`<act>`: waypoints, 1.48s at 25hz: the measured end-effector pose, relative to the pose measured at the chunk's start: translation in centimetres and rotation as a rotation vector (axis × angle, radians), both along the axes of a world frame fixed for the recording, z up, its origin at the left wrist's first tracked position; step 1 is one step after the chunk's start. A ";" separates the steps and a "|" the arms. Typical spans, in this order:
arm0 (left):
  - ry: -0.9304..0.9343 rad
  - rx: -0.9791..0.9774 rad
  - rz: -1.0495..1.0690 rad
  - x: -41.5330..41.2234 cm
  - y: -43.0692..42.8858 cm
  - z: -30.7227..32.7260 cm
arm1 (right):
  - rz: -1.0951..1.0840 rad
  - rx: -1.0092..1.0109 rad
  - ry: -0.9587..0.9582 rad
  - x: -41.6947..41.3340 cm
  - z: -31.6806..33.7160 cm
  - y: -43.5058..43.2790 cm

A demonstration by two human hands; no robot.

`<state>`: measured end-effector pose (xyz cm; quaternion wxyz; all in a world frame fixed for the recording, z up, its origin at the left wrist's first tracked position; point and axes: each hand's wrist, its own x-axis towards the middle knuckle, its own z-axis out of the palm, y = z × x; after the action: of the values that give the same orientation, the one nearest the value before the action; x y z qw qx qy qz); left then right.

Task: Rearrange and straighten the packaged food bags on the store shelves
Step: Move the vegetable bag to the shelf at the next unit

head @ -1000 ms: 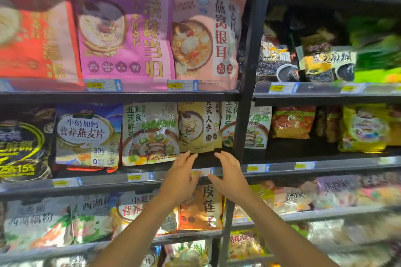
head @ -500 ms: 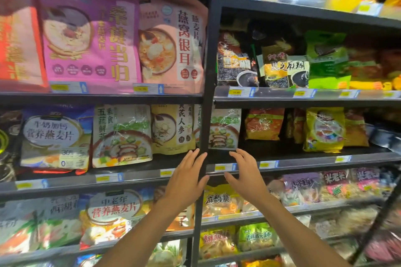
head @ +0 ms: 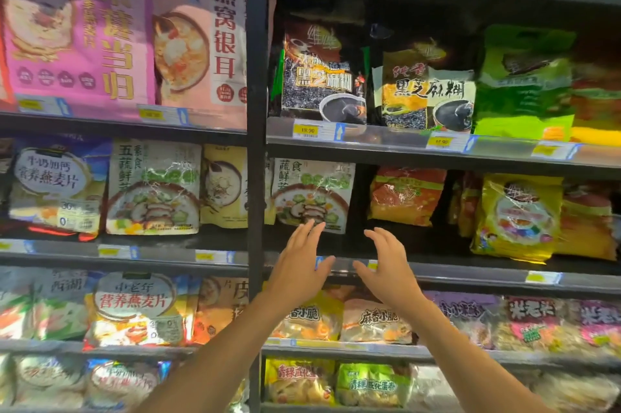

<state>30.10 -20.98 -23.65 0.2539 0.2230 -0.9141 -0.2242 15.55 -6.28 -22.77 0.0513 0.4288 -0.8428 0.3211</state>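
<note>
My left hand (head: 299, 264) and my right hand (head: 389, 268) are raised side by side in front of the middle shelf's front edge (head: 470, 273), both empty with fingers spread. The left fingertips reach the bottom edge of a white vegetable-picture bag (head: 312, 190) that stands just right of the black upright post (head: 257, 177). It is unclear whether they touch it. An orange bag (head: 406, 196) and a yellow bag (head: 517, 214) stand further right on the same shelf. Dark bare shelf lies between the white and orange bags, above my right hand.
Left of the post stand a beige bag (head: 223, 185), another vegetable bag (head: 153, 187) and a blue oat bag (head: 57, 184). Above are pink bags (head: 198, 36), black sesame bags (head: 322, 76) and a green bag (head: 524, 83). Lower shelves hold several snack bags (head: 376, 318).
The view has swung right, so the post now sits left of my hands. Both hands moved right from the beige bag to the white vegetable bag in the right bay, still empty.
</note>
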 end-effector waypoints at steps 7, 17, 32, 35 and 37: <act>-0.014 0.018 0.115 -4.3 -3.9 -2.0 | 0.081 -0.022 -0.065 -5.7 -2.4 -3.8; 0.016 0.089 0.296 -10.5 -9.9 -5.7 | -0.034 -0.041 -0.363 -15.8 -4.0 -16.4; -0.029 0.147 0.312 -11.7 -10.7 -5.1 | 0.108 -0.033 -0.194 -19.3 -4.8 -16.4; 0.000 0.206 0.312 -11.6 -10.6 -4.9 | 0.095 0.054 -0.125 -19.7 -4.7 -13.4; 0.005 0.227 0.321 -11.6 -10.7 -4.7 | 0.116 0.021 -0.183 -20.6 -4.6 -10.2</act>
<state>18.54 -31.63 -28.33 0.2620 0.3928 -0.8349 -0.2829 -5.04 -16.51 -27.41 -0.0489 0.4462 -0.8211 0.3525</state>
